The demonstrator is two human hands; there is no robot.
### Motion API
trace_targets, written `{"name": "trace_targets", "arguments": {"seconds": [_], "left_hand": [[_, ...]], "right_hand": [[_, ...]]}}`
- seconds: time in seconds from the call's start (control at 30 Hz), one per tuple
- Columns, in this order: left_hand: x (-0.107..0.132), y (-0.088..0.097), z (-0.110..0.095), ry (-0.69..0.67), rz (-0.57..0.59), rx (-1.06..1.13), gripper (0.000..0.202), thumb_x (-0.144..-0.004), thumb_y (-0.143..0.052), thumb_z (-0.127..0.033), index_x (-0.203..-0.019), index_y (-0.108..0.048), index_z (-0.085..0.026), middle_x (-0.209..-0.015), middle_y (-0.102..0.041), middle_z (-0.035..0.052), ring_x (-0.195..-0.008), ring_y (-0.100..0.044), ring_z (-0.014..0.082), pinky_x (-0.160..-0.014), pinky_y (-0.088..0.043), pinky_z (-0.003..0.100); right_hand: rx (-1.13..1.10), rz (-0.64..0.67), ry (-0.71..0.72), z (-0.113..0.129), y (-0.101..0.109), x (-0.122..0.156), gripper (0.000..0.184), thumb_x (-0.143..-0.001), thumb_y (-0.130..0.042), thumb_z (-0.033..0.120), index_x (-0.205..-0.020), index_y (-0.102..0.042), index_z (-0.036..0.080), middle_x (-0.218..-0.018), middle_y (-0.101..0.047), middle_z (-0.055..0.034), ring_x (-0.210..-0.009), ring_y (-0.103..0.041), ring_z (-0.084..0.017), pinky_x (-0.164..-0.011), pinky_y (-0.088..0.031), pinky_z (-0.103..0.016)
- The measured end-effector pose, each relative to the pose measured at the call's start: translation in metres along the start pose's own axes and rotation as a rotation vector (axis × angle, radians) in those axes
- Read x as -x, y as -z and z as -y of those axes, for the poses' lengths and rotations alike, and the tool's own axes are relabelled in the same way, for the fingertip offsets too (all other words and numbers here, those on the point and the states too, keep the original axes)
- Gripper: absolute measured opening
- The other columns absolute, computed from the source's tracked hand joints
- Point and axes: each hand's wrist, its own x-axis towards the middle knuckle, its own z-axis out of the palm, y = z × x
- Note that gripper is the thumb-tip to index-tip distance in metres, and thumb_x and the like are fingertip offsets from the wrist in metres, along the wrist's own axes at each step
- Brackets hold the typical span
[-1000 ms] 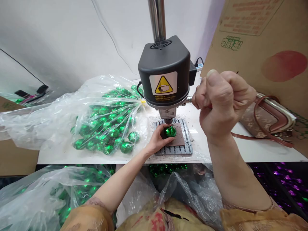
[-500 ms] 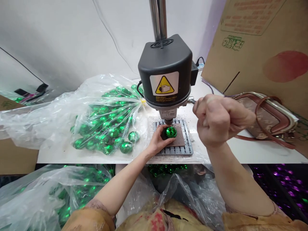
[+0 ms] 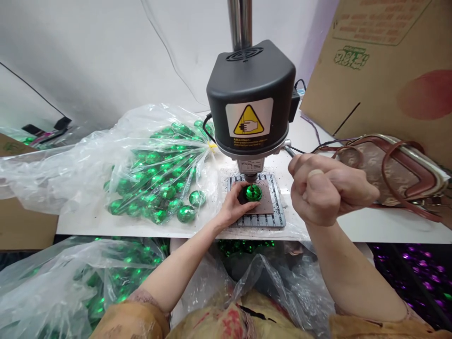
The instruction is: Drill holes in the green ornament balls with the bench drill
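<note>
My left hand [image 3: 235,205] curves its thumb and fingers around a shiny green faceted ball [image 3: 253,192], steadying it under the drill press [image 3: 251,101]. The ball rests over a brown board [image 3: 267,203] on the slotted metal base [image 3: 278,220]. The bit appears to meet the top of the ball beneath the chuck [image 3: 251,178]. My right hand [image 3: 325,188] is closed in a fist around the end of the press's feed lever [image 3: 288,148]; the grip itself is hidden by the fingers.
A clear plastic bag [image 3: 141,127] of green faceted balls lies left, with a loose green ball [image 3: 185,213] by it. A handbag [image 3: 399,165] and a cardboard box [image 3: 384,75] stand right. Another plastic bag [image 3: 63,282] hangs below the table edge. Dark shavings dot the base.
My right hand has come down with the lever, and the chuck sits slightly lower over the ball. My left hand keeps its hold. The view has shifted a little.
</note>
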Motion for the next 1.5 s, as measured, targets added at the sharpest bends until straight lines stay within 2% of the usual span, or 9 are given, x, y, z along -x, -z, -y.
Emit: {"name": "trace_targets", "arguments": {"seconds": [0.53, 0.67, 0.77, 0.9, 1.03, 1.13, 1.27, 1.37, 1.5], "left_hand": [[0.001, -0.001, 0.001, 0.001, -0.014, 0.004, 0.055, -0.071, -0.083, -0.036, -0.117, -0.057, -0.020, -0.120, -0.062, 0.0096, -0.115, -0.059, 0.0260, -0.103, -0.045, 0.044], [-0.001, -0.003, -0.002, -0.016, -0.040, 0.000, 0.054, -0.070, -0.083, -0.036, -0.114, -0.057, -0.019, -0.120, -0.062, 0.0107, -0.115, -0.059, 0.0266, -0.103, -0.046, 0.044], [0.003, -0.005, -0.011, -0.013, -0.125, -0.067, 0.052, -0.071, -0.082, -0.037, -0.114, -0.057, -0.019, -0.116, -0.064, 0.0099, -0.109, -0.061, 0.0259, -0.097, -0.049, 0.043], [0.033, -0.003, -0.027, -0.151, -0.242, -0.335, 0.045, -0.075, -0.077, -0.038, -0.111, -0.056, -0.021, -0.104, -0.064, 0.0077, -0.098, -0.062, 0.0236, -0.085, -0.050, 0.038], [0.088, 0.007, -0.028, -0.483, 0.042, -0.722, 0.037, -0.081, -0.070, -0.047, -0.103, -0.057, -0.020, -0.086, -0.063, 0.0060, -0.079, -0.059, 0.0201, -0.069, -0.046, 0.033], [0.118, 0.018, -0.024, -0.581, 0.266, -1.015, 0.051, -0.080, -0.060, -0.068, -0.099, -0.061, -0.020, -0.080, -0.061, 0.0055, -0.074, -0.056, 0.0209, -0.067, -0.042, 0.035], [0.117, 0.035, -0.026, -0.473, 0.201, -1.115, 0.042, -0.092, -0.050, -0.058, -0.097, -0.061, -0.018, -0.081, -0.061, 0.0075, -0.080, -0.055, 0.0237, -0.073, -0.043, 0.037], [0.093, 0.051, -0.032, -0.202, 0.053, -1.256, 0.022, -0.098, -0.041, -0.025, -0.095, -0.062, -0.017, -0.087, -0.062, 0.0113, -0.086, -0.055, 0.0264, -0.076, -0.044, 0.039], [0.063, 0.078, -0.033, 0.100, -0.028, -1.418, 0.031, -0.088, -0.041, -0.005, -0.108, -0.061, -0.017, -0.120, -0.059, 0.0195, -0.113, -0.052, 0.0351, -0.088, -0.043, 0.046]], "right_hand": [[-0.021, -0.003, 0.070, -0.006, 0.005, 0.017, 0.040, -0.070, -0.055, 0.006, -0.053, -0.021, 0.019, -0.046, -0.027, 0.0066, -0.036, -0.026, -0.004, -0.040, -0.024, -0.028], [0.037, -0.012, -0.134, 0.007, -0.005, -0.005, 0.044, -0.077, -0.057, 0.009, -0.052, -0.021, 0.017, -0.045, -0.027, 0.0055, -0.040, -0.032, -0.004, -0.042, -0.023, -0.027], [0.093, -0.172, -0.315, 0.010, -0.018, -0.033, 0.047, -0.081, -0.059, 0.016, -0.050, -0.024, 0.017, -0.042, -0.024, 0.0057, -0.038, -0.030, -0.004, -0.040, -0.019, -0.027], [0.050, -0.166, -0.343, 0.005, -0.025, -0.051, 0.046, -0.082, -0.061, 0.020, -0.048, -0.030, 0.019, -0.040, -0.029, 0.0055, -0.036, -0.027, -0.005, -0.038, -0.019, -0.028], [0.068, -0.154, -0.330, 0.003, -0.023, -0.050, 0.045, -0.082, -0.061, 0.022, -0.047, -0.032, 0.020, -0.040, -0.031, 0.0056, -0.036, -0.030, -0.006, -0.038, -0.022, -0.028], [0.046, -0.178, -0.339, 0.005, -0.022, -0.049, 0.043, -0.081, -0.061, 0.020, -0.047, -0.034, 0.021, -0.040, -0.030, 0.0058, -0.035, -0.031, -0.006, -0.038, -0.020, -0.029], [0.033, -0.205, -0.346, 0.006, -0.024, -0.050, 0.042, -0.081, -0.061, 0.020, -0.048, -0.035, 0.022, -0.039, -0.032, 0.0058, -0.034, -0.030, -0.008, -0.037, -0.020, -0.031], [0.034, -0.208, -0.347, 0.003, -0.023, -0.049, 0.041, -0.080, -0.062, 0.020, -0.047, -0.038, 0.022, -0.038, -0.032, 0.0057, -0.034, -0.031, -0.009, -0.037, -0.020, -0.031], [0.007, -0.226, -0.330, 0.001, -0.023, -0.048, 0.042, -0.079, -0.064, 0.021, -0.047, -0.037, 0.022, -0.039, -0.029, 0.0061, -0.033, -0.033, -0.008, -0.035, -0.019, -0.031]]}}
